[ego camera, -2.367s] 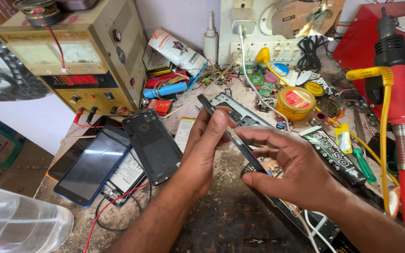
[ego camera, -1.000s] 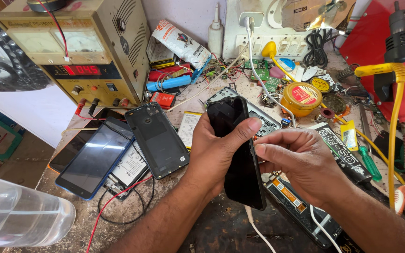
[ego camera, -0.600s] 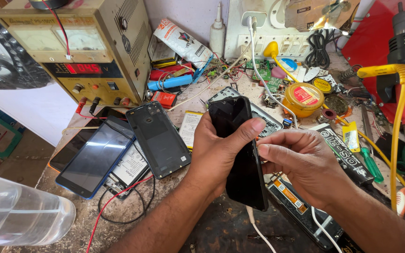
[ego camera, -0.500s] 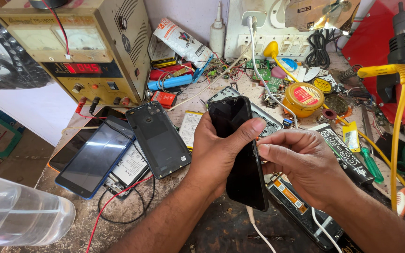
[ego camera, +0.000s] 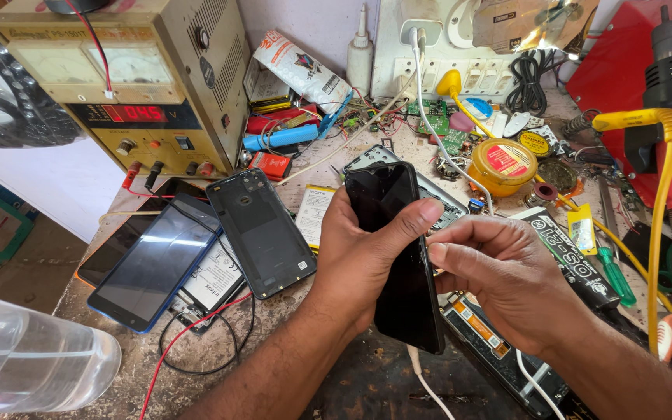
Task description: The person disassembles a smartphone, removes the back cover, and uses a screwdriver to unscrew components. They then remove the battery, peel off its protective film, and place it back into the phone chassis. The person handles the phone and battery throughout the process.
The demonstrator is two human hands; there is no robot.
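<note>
1. The black phone (ego camera: 398, 257) is the landmark here: it is held up off the tabletop (ego camera: 196, 365), near upright, its dark glass face toward the camera.
2. The left hand (ego camera: 359, 260) is clamped on it, palm behind the body and thumb pressed across the upper part of the glass.
3. The right hand (ego camera: 507, 280) sits just right of the phone, fingers curled together, the fingertips at its right edge; whether they pinch anything there I cannot tell.
4. A white cable (ego camera: 421, 373) hangs from below the phone's lower end.
5. Judging by how things lie, the phone looks closed up and whole, with its screen dark; no sign that it has been powered on yet.
6. Count left of the phone: one loose black back cover (ego camera: 262, 229) lying flat, one blue-edged phone (ego camera: 153, 264) with its screen up, and at least one more dark handset under that.
7. Behind the phone: one opened phone frame (ego camera: 437, 198) on the tabletop.
8. Right of the phone: one yellow round tin (ego camera: 503, 165), one green screwdriver (ego camera: 612, 272).
9. Far left of the phone: one beige power supply (ego camera: 118, 85) with a red lit display.
</note>
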